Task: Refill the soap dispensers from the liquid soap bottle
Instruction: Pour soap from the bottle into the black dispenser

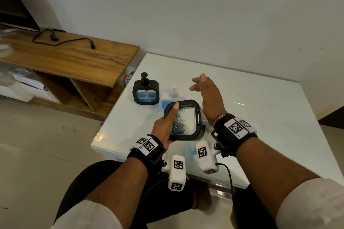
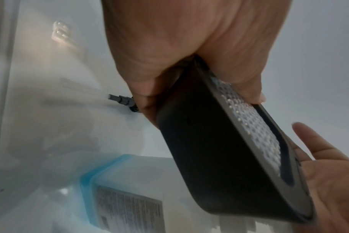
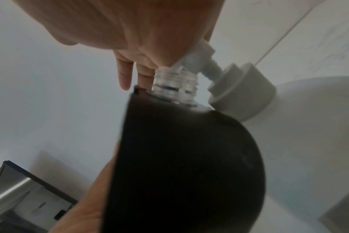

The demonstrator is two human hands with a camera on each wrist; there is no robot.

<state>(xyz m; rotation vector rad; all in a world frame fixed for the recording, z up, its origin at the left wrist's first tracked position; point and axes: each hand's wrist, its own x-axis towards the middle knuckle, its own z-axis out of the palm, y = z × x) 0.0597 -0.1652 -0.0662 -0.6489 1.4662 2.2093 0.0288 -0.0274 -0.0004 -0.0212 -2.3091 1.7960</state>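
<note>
My left hand grips a black square soap dispenser with a textured clear window, tilted above the white table. Its clear threaded neck has no pump on it. A pump with its tube lies on the table behind my left hand. My right hand hovers just past the held dispenser, fingers relaxed and holding nothing. The white liquid soap bottle with blue liquid stands behind it. A second black dispenser with its pump on stands to the left.
A wooden TV stand with a black cable sits left of the table, a screen at its far end. The table's left edge lies close to the standing dispenser. My knees are under the near edge.
</note>
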